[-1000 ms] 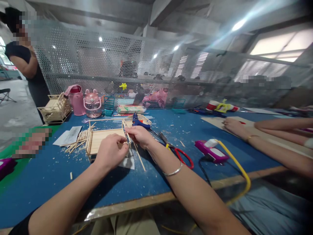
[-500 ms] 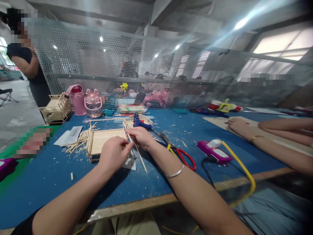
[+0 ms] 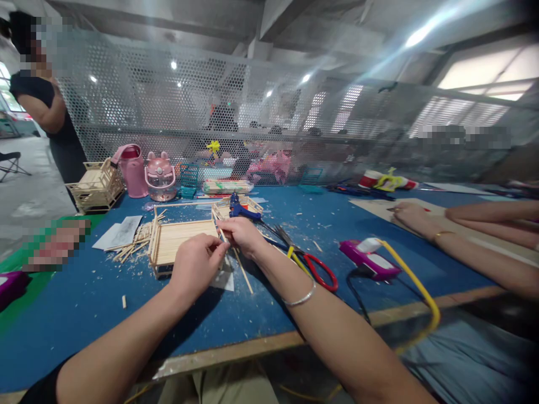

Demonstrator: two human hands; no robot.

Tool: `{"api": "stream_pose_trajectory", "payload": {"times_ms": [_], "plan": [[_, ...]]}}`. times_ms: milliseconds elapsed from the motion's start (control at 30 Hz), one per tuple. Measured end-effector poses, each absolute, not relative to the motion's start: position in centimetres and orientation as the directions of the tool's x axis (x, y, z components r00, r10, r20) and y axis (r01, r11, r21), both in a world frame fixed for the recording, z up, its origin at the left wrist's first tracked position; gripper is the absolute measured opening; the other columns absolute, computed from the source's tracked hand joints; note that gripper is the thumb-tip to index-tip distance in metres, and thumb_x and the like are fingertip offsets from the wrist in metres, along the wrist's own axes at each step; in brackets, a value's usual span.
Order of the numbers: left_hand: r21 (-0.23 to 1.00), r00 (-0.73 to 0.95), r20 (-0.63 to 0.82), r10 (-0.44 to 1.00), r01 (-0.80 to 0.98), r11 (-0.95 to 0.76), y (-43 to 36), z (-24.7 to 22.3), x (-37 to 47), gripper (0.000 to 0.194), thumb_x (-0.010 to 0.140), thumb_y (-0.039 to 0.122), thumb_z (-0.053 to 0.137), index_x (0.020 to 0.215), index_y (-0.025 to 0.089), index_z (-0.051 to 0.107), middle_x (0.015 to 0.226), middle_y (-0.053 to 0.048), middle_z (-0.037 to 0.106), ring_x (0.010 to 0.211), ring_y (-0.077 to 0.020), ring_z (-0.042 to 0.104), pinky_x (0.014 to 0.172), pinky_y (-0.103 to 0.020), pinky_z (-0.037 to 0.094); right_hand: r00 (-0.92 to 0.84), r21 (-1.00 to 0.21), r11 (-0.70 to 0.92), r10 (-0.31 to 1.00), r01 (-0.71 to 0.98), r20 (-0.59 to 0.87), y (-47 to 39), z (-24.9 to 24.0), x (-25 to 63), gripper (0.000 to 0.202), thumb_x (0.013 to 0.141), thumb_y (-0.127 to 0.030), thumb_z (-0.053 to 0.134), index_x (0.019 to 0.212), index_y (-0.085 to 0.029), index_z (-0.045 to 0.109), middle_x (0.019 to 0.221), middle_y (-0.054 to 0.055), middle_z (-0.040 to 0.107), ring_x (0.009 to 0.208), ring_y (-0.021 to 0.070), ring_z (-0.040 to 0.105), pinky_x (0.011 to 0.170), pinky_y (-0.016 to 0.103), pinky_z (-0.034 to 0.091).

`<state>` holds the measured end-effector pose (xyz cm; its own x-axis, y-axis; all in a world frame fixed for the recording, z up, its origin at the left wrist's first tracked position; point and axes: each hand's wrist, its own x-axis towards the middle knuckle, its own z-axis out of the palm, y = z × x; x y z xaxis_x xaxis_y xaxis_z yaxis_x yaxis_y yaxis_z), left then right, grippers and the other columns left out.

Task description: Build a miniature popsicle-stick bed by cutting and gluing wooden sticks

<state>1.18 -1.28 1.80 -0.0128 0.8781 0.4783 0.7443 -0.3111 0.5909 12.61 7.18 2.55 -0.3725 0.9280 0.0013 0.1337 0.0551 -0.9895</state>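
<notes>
A small bed-shaped frame of pale wooden sticks (image 3: 181, 235) stands on the blue table before me. At its right front corner my left hand (image 3: 197, 259) is closed in a pinch, thumb and forefinger at the lower end of a thin wooden stick (image 3: 223, 235). My right hand (image 3: 243, 234) pinches the same stick higher up, close to the frame's right post. Fingers partly cover the stick. Below them another loose stick (image 3: 244, 274) lies slanted on the table, beside a scrap of paper (image 3: 225, 280). A blue glue gun (image 3: 244, 211) rests just beyond my right hand.
Red-handled scissors (image 3: 320, 272) and a purple device with a yellow cable (image 3: 370, 261) lie to the right. Cut sticks (image 3: 133, 246) pile at left. Behind stand a pink jug (image 3: 133, 174) and a clear bottle (image 3: 160, 182). A co-worker's hand (image 3: 410, 217) rests on cardboard at right.
My left fingertips have shifted very slightly upward at the stick. Otherwise both hands and the wooden frame look the same.
</notes>
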Motion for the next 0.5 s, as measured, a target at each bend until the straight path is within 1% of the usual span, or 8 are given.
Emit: {"api": "stream_pose_trajectory", "payload": {"times_ms": [133,267,367,500], "plan": [[0.587,-0.02,0.48,0.877,0.75,-0.305,-1.21,1.62,1.16,0.018,0.076,0.033,0.058,0.076,0.018,0.068,0.067,-0.003,0.067,0.059,-0.0147,0.056,0.056,-0.025,0.037,-0.365,-0.987,0.085,0.931,0.137,0.03,7.11,2.48,12.47,0.032,0.063,-0.044,0.06,0.05,-0.017,0.048,0.037,-0.009,0.03,0.036,0.0045,0.022,0.04,0.023,0.013],[0.594,-0.02,0.464,0.886,0.749,-0.294,-1.22,1.65,1.17,0.015,0.076,0.029,0.058,0.076,0.018,0.069,0.066,-0.003,0.066,0.058,-0.0145,0.055,0.056,-0.025,0.037,-0.339,-0.985,0.093,0.94,0.149,0.038,6.98,2.45,12.36,0.031,0.062,-0.043,0.06,0.05,-0.017,0.048,0.037,-0.008,0.033,0.038,0.0048,0.024,0.041,0.023,0.015],[0.599,-0.016,0.449,0.893,0.747,-0.288,-1.25,1.78,1.16,0.013,0.076,0.027,0.059,0.075,0.019,0.069,0.067,-0.002,0.067,0.058,-0.0145,0.056,0.057,-0.025,0.037,-0.346,-0.985,0.09,0.938,0.148,0.034,6.95,2.49,12.37,0.031,0.061,-0.043,0.06,0.05,-0.017,0.048,0.037,-0.009,0.032,0.038,0.0048,0.023,0.042,0.023,0.015],[0.596,-0.008,0.459,0.888,0.744,-0.301,-1.36,1.9,1.2,0.017,0.077,0.031,0.058,0.075,0.018,0.069,0.068,-0.003,0.068,0.059,-0.0148,0.056,0.056,-0.024,0.036,-0.36,-0.983,0.108,0.931,0.146,0.049,7.12,2.36,12.43,0.032,0.062,-0.043,0.06,0.049,-0.016,0.047,0.038,-0.009,0.032,0.038,0.0047,0.023,0.042,0.023,0.016]]}}
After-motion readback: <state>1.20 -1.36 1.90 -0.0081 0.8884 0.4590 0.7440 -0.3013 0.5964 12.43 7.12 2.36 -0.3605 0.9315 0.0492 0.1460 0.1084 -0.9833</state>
